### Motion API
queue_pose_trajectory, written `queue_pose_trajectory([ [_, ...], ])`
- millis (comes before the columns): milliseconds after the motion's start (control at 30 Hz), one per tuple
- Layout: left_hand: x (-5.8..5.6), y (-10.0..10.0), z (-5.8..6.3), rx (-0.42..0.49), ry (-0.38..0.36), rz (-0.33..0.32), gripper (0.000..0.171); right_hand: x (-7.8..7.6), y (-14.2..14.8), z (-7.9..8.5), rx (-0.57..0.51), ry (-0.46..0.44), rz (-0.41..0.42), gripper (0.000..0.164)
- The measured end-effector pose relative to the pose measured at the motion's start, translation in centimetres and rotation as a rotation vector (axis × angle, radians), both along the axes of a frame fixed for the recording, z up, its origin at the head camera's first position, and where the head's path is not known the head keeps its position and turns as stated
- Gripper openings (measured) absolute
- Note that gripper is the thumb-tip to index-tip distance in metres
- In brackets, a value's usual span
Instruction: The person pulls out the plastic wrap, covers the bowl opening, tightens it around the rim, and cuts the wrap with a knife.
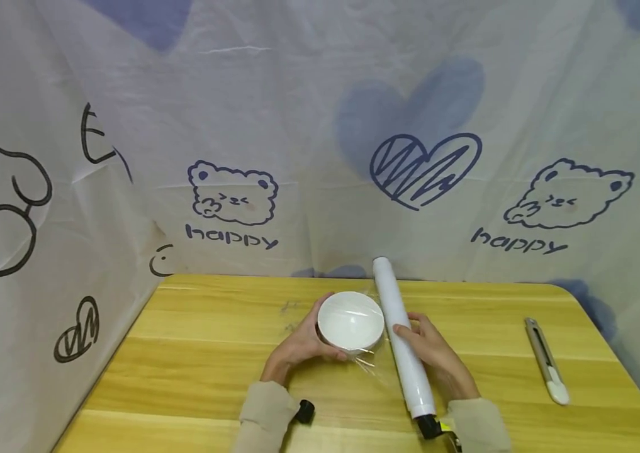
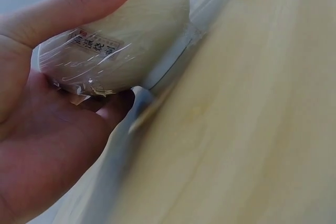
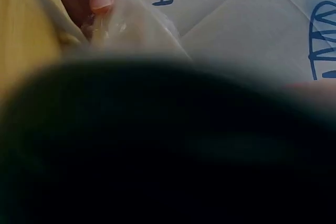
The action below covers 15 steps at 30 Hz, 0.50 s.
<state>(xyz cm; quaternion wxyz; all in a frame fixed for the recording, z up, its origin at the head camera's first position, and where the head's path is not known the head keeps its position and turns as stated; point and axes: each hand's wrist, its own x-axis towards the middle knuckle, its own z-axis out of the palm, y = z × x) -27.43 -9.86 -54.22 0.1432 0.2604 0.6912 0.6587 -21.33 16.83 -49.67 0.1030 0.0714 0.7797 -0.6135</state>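
Note:
A white bowl with clear plastic film over it is held in my left hand. In the left wrist view, thumb and fingers curl round the bowl's side, where a small printed label shows under wrinkled film. To the right of the bowl, a long white roll of cling film lies slanted. My right hand grips this roll near its middle, thumb on top. A dark blurred shape fills most of the right wrist view and hides the right hand's fingers there.
A grey utility knife lies on the right side of the wooden table. Behind the table hangs a pale cloth printed with hearts and bears; it also runs down the left side.

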Motion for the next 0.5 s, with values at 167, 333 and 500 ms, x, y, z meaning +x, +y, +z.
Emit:
queue_pose_trajectory([
  [167,-0.2,-0.7,0.2,-0.012,0.007,0.010,0.122,-0.1,0.4,0.3,-0.214,-0.046,-0.005,0.062],
  [333,-0.3,-0.9,0.1,-0.029,0.033,0.012,0.121,0.0,1.0,0.8,-0.290,-0.029,-0.002,0.064],
  [500,-0.4,-1.0,0.2,-0.045,0.045,0.006,0.122,-0.1,1.3,1.1,-0.299,-0.017,0.023,0.067],
])
